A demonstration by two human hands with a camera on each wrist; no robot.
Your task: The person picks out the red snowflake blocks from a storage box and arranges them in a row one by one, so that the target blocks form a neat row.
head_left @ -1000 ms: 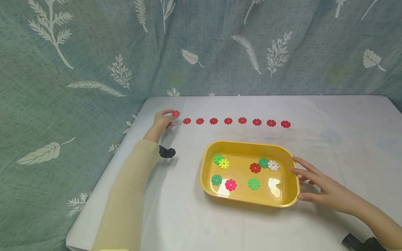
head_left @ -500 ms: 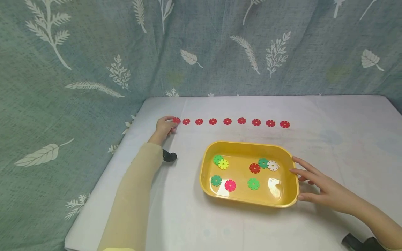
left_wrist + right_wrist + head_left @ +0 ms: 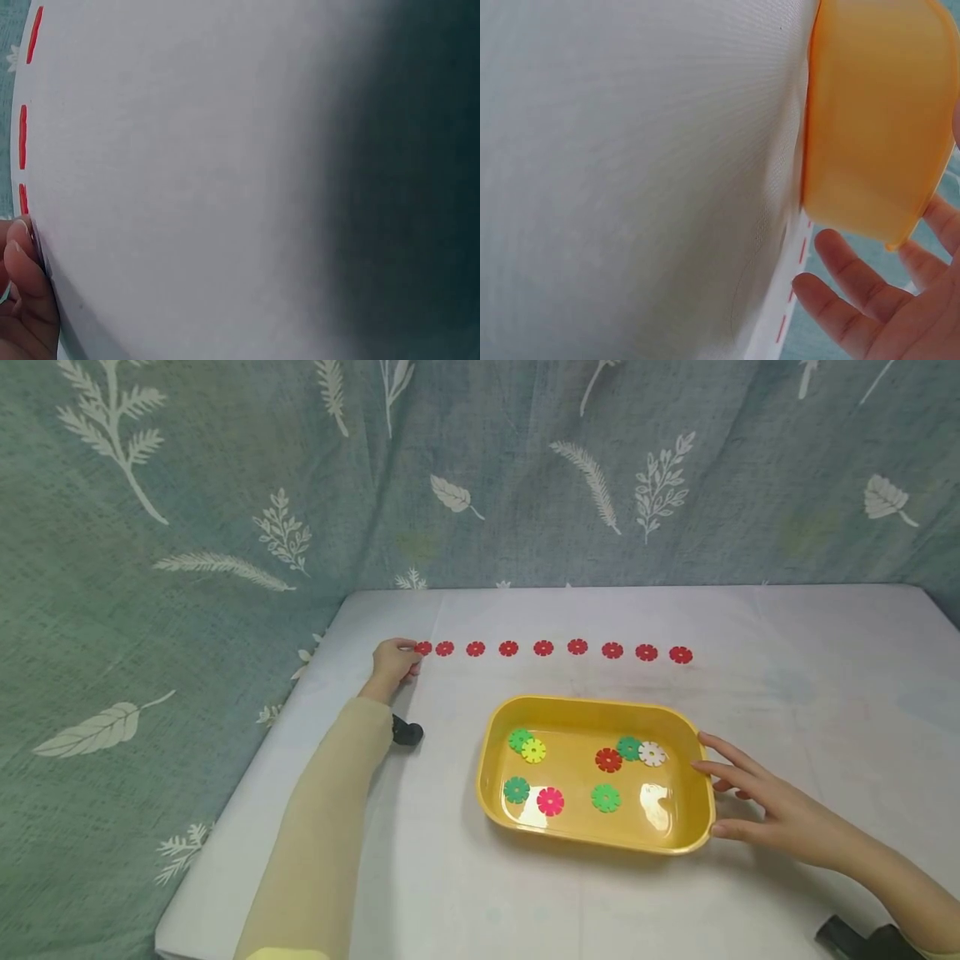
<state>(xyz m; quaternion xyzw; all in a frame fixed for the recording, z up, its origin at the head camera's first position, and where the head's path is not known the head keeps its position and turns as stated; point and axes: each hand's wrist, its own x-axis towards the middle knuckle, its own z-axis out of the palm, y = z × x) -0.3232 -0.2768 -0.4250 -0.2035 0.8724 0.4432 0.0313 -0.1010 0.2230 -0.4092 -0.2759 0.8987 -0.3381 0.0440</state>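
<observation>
At the left end of a row of red notched snowflake discs, my left hand (image 3: 393, 662) pinches the edge of a red snowflake disc (image 3: 423, 648), which is level with the others. In the left wrist view that disc (image 3: 23, 198) appears edge-on against the fingertips (image 3: 21, 232). My right hand (image 3: 765, 806) rests with spread, fairly straight fingers at the right end of a yellow tray (image 3: 592, 837), touching its rim. From the right wrist view, the fingers (image 3: 847, 270) lie beside the tray wall (image 3: 877, 120).
Loose discs lie in the tray, among them a yellow disc (image 3: 533, 751), a white disc (image 3: 652, 754), a pink disc (image 3: 551, 802), a red disc (image 3: 608, 760) and several green ones. A leaf-patterned curtain (image 3: 480, 468) hangs behind and left of the white table (image 3: 825, 693).
My left hand has brought the red disc down and toward me to the row's left end, then slightly right toward its neighbour. The right hand and tray have stayed put.
</observation>
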